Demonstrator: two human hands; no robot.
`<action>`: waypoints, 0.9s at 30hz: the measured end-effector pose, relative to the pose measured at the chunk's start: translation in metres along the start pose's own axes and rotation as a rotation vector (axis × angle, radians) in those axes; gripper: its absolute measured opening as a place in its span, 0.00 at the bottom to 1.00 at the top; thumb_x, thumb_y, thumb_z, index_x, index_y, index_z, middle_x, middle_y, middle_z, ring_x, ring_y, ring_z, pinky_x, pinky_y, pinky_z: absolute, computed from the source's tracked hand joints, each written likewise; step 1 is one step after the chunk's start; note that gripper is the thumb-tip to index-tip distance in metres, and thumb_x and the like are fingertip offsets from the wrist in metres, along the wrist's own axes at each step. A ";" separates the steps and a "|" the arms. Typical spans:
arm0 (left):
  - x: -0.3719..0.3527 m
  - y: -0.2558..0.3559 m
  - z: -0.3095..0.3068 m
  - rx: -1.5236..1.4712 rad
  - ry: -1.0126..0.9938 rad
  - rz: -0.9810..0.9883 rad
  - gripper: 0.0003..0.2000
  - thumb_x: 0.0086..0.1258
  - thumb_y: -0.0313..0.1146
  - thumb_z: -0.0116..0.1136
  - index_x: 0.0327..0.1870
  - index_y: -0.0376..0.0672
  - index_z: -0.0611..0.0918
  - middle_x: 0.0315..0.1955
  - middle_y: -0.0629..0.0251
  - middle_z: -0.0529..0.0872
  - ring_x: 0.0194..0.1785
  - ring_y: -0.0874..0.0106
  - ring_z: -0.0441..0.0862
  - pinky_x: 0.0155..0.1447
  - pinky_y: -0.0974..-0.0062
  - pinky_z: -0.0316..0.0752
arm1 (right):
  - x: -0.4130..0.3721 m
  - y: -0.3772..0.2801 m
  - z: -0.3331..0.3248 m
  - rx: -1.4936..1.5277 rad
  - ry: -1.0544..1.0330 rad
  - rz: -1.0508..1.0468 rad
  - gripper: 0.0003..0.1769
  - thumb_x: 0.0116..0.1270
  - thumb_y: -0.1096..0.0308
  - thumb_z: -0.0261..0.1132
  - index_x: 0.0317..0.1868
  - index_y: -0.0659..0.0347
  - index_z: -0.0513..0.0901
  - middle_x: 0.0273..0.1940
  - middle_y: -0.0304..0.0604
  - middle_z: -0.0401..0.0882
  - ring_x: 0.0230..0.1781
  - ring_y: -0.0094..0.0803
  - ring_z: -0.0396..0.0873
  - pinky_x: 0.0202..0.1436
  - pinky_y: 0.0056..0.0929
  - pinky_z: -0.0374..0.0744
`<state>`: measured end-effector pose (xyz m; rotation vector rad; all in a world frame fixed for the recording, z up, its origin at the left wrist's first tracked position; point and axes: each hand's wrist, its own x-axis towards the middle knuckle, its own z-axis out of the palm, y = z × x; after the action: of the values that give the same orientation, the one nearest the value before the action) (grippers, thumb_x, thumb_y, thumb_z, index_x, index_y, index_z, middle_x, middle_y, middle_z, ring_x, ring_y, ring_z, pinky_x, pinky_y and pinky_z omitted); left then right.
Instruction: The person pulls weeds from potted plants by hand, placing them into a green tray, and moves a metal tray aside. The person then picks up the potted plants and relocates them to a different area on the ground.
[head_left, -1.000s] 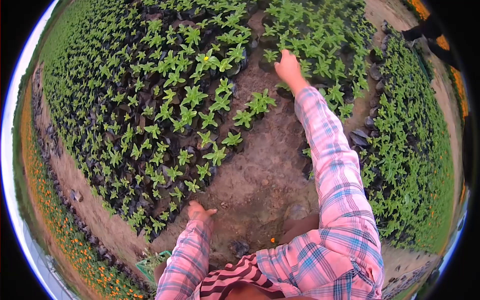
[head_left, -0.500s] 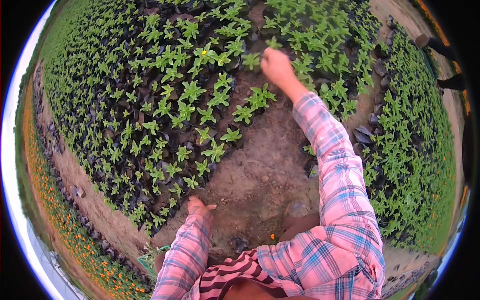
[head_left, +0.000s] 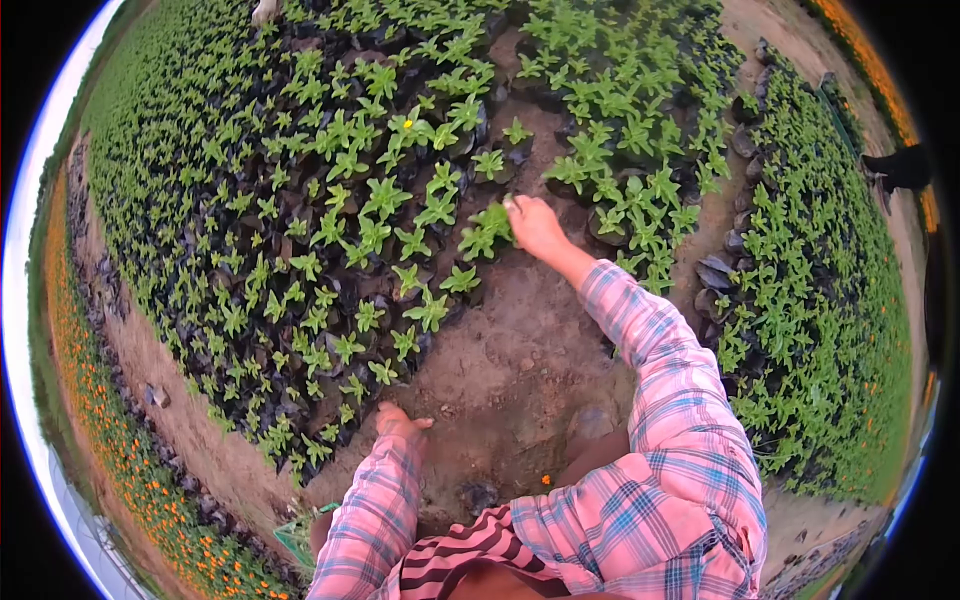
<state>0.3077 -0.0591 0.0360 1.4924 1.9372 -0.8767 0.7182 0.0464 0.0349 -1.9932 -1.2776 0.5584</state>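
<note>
Head view: pink plaid sleeves (head_left: 685, 370) reached over bare soil (head_left: 510, 335) between the left block of seedlings (head_left: 300, 250) and the middle block of seedlings (head_left: 640, 150).
Right hand: the right hand (head_left: 537, 228) was narrow, thumb and fingers drawn together at the right edge of a leafy green seedling (head_left: 486, 236); whether they had closed on it could not be told, as leaves and fingertips overlapped.
Left hand: the left hand (head_left: 402, 422) was low by the soil, just beside the near edge of the left block, thumb apart from its fingers, nothing visible held.
Seedling's place: at the border of the bare soil, just beside the left block, with a smaller seedling (head_left: 488, 165) beyond it.
Seedling's feel: probably light on top, with soft leaves and a tender stem that would bruise easily. Its base was hidden; if it sat in soil like the dark plastic bags (head_left: 715, 272) nearby, most weight likely lay low, inside a limp, perhaps slippery wall.
Best hold: the base or bag rim, just under the leaves, seemed safest; leaf tips alone could have torn.
Around: an orange flower (head_left: 546, 480) lay on the soil near the sleeves.
</note>
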 end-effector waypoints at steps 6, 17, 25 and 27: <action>0.001 0.000 0.001 0.029 -0.014 -0.022 0.54 0.34 0.56 0.79 0.58 0.32 0.60 0.53 0.46 0.76 0.57 0.55 0.76 0.58 0.65 0.74 | 0.038 -0.013 -0.027 0.052 0.041 -0.002 0.17 0.68 0.61 0.55 0.30 0.67 0.77 0.30 0.61 0.77 0.35 0.57 0.76 0.43 0.49 0.74; 0.003 0.003 0.005 0.024 -0.041 -0.113 0.54 0.31 0.55 0.80 0.58 0.35 0.62 0.54 0.47 0.75 0.58 0.56 0.76 0.60 0.65 0.73 | 0.203 0.036 -0.049 -0.433 0.177 -0.073 0.13 0.61 0.74 0.57 0.47 0.64 0.73 0.44 0.63 0.73 0.42 0.59 0.77 0.46 0.50 0.76; 0.003 -0.002 0.013 0.039 -0.031 -0.109 0.53 0.31 0.54 0.81 0.57 0.36 0.62 0.53 0.48 0.76 0.58 0.57 0.76 0.60 0.66 0.73 | 0.190 0.049 -0.081 -0.328 0.182 -0.343 0.05 0.58 0.75 0.59 0.35 0.64 0.72 0.35 0.57 0.76 0.40 0.58 0.75 0.41 0.48 0.74; 0.000 0.002 0.009 0.053 -0.007 -0.105 0.52 0.30 0.55 0.81 0.56 0.37 0.63 0.51 0.49 0.76 0.56 0.57 0.76 0.59 0.67 0.73 | 0.177 0.029 -0.099 -0.333 0.109 -0.348 0.05 0.58 0.76 0.58 0.35 0.64 0.71 0.35 0.56 0.75 0.40 0.58 0.75 0.41 0.47 0.74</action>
<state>0.3098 -0.0655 0.0297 1.4261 2.0173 -0.9845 0.8769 0.1673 0.0812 -1.9617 -1.6853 0.0706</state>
